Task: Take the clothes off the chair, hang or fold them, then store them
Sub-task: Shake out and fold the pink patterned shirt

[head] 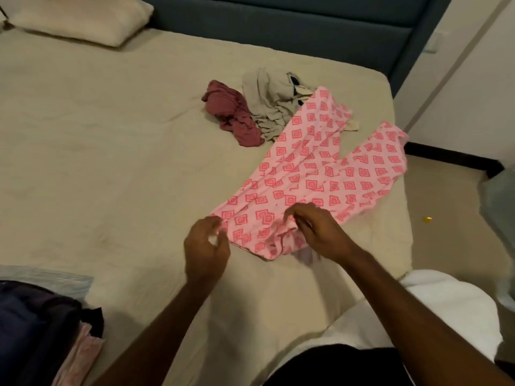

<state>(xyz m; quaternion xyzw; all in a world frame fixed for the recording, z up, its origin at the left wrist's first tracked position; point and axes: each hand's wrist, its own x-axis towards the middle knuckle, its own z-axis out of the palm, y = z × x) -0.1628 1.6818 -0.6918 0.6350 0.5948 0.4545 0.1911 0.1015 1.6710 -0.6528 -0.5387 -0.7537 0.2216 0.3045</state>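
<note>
At the far left, a dark open bag (36,324) with folded pale pink cloth showing at its mouth sat on the near corner of the beige-sheeted bed (97,162). Moving right, the left hand (206,246) hovered at the near left corner of the pink cotton pyjama trousers with a darker pink diamond print (315,174), fingers curled; whether it actually pinched the hem was blurred and could not be told. Beyond it lay a crumpled maroon garment (231,115) and, touching that, a rumpled grey garment (267,107), partly under one trouser leg. The right hand (315,229) pinched the bunched waistband end, fingers curled round the fabric. The trousers lay flat on the bed, their long axis running away from both hands toward the far right corner, legs splayed in a V. Both hands sat at the near end, so the fold likely called for bringing the legs together first.
</note>
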